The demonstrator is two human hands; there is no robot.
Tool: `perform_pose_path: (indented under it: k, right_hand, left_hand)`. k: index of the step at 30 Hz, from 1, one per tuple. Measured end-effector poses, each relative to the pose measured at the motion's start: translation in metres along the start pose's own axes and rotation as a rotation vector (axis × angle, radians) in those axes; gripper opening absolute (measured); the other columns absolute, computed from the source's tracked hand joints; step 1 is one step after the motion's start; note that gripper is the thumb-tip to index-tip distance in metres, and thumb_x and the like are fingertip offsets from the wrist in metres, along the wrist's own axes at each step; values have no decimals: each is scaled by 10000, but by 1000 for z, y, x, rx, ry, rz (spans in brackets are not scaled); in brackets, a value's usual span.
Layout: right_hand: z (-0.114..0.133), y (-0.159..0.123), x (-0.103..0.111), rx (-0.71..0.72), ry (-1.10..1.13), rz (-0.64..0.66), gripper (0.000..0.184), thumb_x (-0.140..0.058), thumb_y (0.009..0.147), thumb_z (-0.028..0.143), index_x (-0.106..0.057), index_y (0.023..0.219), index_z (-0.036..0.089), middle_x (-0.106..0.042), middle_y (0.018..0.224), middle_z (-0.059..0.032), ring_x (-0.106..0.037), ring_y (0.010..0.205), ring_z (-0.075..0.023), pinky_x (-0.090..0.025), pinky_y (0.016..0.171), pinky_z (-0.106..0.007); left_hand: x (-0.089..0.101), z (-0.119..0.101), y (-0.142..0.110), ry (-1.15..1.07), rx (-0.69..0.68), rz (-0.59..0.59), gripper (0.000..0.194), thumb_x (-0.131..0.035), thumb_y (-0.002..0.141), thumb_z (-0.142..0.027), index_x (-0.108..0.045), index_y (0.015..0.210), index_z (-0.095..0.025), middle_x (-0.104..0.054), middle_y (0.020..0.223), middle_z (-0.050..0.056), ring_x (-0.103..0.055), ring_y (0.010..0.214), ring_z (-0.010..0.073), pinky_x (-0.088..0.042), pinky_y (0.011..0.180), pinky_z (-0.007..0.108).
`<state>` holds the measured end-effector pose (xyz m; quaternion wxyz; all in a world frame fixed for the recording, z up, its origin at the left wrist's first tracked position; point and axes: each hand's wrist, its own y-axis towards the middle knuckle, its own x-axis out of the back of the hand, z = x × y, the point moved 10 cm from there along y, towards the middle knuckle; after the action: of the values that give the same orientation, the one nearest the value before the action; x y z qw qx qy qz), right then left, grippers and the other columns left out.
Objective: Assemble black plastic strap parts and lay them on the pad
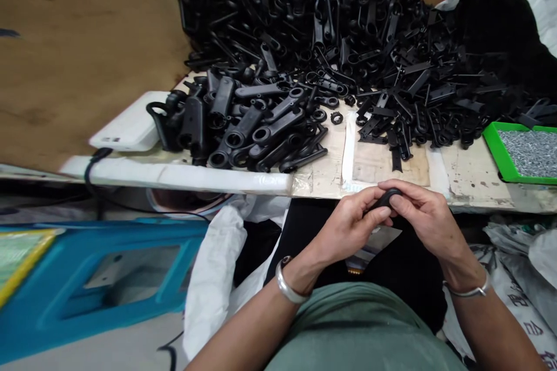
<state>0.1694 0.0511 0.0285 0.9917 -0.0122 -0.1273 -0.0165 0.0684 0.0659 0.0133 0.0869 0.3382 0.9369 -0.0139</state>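
Just in front of the table's near edge, my left hand (354, 220) and my right hand (424, 211) meet around one small black plastic part (389, 197). Thumbs and fingers of both hands are closed on it, hiding much of its shape. Beyond them on the table lies a heap of black plastic parts (278, 122), long pieces with round ringed ends. To its right are smaller, thinner black pieces (400, 110), some close to my fingers. A small black ring (336, 117) lies by itself between the two groups.
A green tray (494, 148) of tiny metal pieces stands at the right. On the left are a white power bank-like box (130, 122) with a black cable and a cardboard wall (87, 52). White foam (183, 178) lines the table edge. A blue plastic stool (183, 261) stands below, left.
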Motion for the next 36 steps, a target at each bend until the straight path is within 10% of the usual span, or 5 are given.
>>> perform_pose_path:
  k: [12,26,36]
  right_hand:
    - [-6,-4,9,90,-20,-69,169,-625,844,259,-752,955,244,-768,955,-14,-717,898,-190,-593,818,-318]
    - [-7,5,6,3,72,-168,241,-568,893,381,-662,985,179,-506,512,62,-550,464,-106,-466,468,-219]
    - [4,-4,10,19,-71,-175,229,-556,894,337,-664,1045,202,-592,606,34,-561,503,-104,-463,470,-211]
  left_hand:
    - [-6,-16,-3,552,-205,-66,181,-525,914,-260,-666,941,-150,-668,721,14,-595,614,130,-453,596,231]
    - [-6,22,19,-280,225,89,315,-683,820,-405,-650,881,-98,-654,718,33,-604,603,101,-473,591,211]
    - [-4,15,11,-260,160,59,406,-782,741,-326,-639,1055,-113,-686,791,34,-664,700,133,-536,707,264]
